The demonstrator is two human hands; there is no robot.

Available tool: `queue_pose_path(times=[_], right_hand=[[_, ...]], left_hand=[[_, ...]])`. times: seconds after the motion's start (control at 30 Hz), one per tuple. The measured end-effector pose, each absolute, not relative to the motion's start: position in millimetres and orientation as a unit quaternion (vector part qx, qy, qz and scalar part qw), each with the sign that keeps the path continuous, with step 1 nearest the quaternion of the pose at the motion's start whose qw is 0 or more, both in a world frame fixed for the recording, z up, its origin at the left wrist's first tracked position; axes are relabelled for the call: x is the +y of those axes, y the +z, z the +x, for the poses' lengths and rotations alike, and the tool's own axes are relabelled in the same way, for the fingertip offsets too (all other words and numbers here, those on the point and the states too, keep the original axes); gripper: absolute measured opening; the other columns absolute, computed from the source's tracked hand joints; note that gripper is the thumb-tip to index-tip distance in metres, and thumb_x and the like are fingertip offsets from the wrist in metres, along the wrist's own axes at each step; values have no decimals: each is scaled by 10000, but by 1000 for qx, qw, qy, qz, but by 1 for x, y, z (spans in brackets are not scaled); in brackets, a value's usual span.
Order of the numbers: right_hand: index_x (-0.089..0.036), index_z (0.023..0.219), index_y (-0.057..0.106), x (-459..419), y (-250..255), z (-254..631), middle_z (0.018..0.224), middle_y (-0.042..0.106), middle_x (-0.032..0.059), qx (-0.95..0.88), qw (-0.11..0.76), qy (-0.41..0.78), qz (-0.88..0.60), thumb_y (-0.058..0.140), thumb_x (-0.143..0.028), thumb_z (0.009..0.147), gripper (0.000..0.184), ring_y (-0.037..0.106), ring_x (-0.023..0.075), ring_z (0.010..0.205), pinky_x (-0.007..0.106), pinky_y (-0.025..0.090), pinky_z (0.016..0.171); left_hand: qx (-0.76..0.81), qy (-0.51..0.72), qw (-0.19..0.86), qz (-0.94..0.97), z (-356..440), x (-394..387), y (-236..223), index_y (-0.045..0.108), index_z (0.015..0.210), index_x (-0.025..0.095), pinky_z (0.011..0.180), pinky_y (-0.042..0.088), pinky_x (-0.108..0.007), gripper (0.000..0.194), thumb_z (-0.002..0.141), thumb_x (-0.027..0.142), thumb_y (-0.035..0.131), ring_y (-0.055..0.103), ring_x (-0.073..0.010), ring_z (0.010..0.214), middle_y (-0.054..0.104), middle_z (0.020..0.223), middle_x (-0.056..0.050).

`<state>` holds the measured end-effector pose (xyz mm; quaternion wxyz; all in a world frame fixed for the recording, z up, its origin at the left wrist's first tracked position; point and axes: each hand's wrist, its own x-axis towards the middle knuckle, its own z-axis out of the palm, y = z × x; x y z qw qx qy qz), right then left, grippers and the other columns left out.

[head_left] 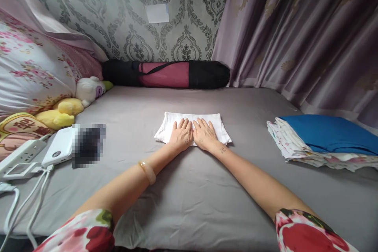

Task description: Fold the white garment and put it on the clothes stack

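A folded white cloth (218, 124) lies flat near the middle of the grey bed sheet (189, 189). My left hand (181, 134) rests palm down on its left half, fingers stretched forward. Beside it, my right hand (204, 134) presses flat on the right half, with the fingers a little apart. The two hands nearly meet at the thumbs' side over the cloth's centre. A pale bangle (147, 172) circles my left wrist. The cloth's near edge is partly hidden under the hands; its side corners flare outward.
At right lies a stack of folded fabric with a blue cloth (330, 132) on top. Left are a power strip (23, 153), a white power bank (60, 145) with cables, plush toys (90, 89) and a floral pillow (32, 63). A black-and-red bag (163, 75) lies along the wall.
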<state>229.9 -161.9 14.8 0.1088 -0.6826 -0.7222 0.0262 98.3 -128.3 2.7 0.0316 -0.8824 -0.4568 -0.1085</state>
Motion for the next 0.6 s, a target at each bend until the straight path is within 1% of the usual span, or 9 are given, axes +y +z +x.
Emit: queue_pose_path(times=[0.13, 0.2, 0.27, 0.33, 0.4, 0.47, 0.6], right_hand=[[-110, 1447, 404, -162, 23, 227, 1540, 362, 128, -722, 92, 34, -685, 253, -286, 970, 530, 299, 288, 1426, 490, 158, 1168], [-89, 1410, 446, -162, 28, 222, 1514, 398, 151, -719, 80, 37, -690, 259, -275, 965, 517, 334, 300, 1401, 492, 189, 1153], [-77, 1361, 494, -161, 29, 217, 1486, 432, 169, -712, 89, 29, -696, 249, -278, 969, 504, 362, 299, 1378, 481, 210, 1144], [-73, 1355, 497, -159, 27, 211, 1486, 433, 169, -707, 113, 19, -698, 231, -286, 976, 510, 356, 286, 1383, 465, 194, 1154], [-71, 1392, 459, -157, 21, 208, 1507, 408, 156, -704, 129, 16, -698, 223, -291, 980, 523, 328, 276, 1404, 456, 160, 1170], [-68, 1416, 432, -155, 16, 207, 1516, 397, 147, -702, 133, 18, -699, 221, -293, 980, 534, 315, 272, 1413, 455, 137, 1178], [-69, 1427, 422, -154, 13, 208, 1523, 388, 143, -700, 130, 22, -701, 215, -297, 980, 543, 308, 267, 1418, 449, 127, 1183]], left_hand=[[-454, -94, 13, -886, 96, -126, 10, 454, 1354, 130, 1130, 287, -537, 447, 991, 291, 248, 358, -294, 1400, 427, 1492, -143], [-445, -87, -6, -891, 93, -123, 13, 470, 1327, 154, 1130, 308, -484, 419, 992, 282, 253, 376, -262, 1391, 455, 1477, -113], [-444, -91, -18, -891, 90, -121, 14, 485, 1300, 167, 1131, 318, -430, 398, 991, 268, 258, 388, -235, 1384, 464, 1471, -100], [-456, -99, -17, -884, 87, -119, 11, 477, 1307, 154, 1141, 307, -412, 401, 989, 264, 259, 374, -236, 1396, 444, 1485, -113], [-466, -105, -7, -879, 86, -119, 8, 463, 1325, 144, 1151, 290, -416, 412, 988, 274, 267, 354, -250, 1409, 427, 1496, -127], [-466, -107, 1, -878, 86, -119, 5, 458, 1332, 155, 1153, 285, -418, 411, 987, 280, 274, 355, -252, 1410, 429, 1495, -127], [-468, -106, 6, -877, 87, -120, 5, 463, 1322, 173, 1144, 295, -423, 395, 985, 281, 287, 371, -254, 1398, 441, 1484, -125]])
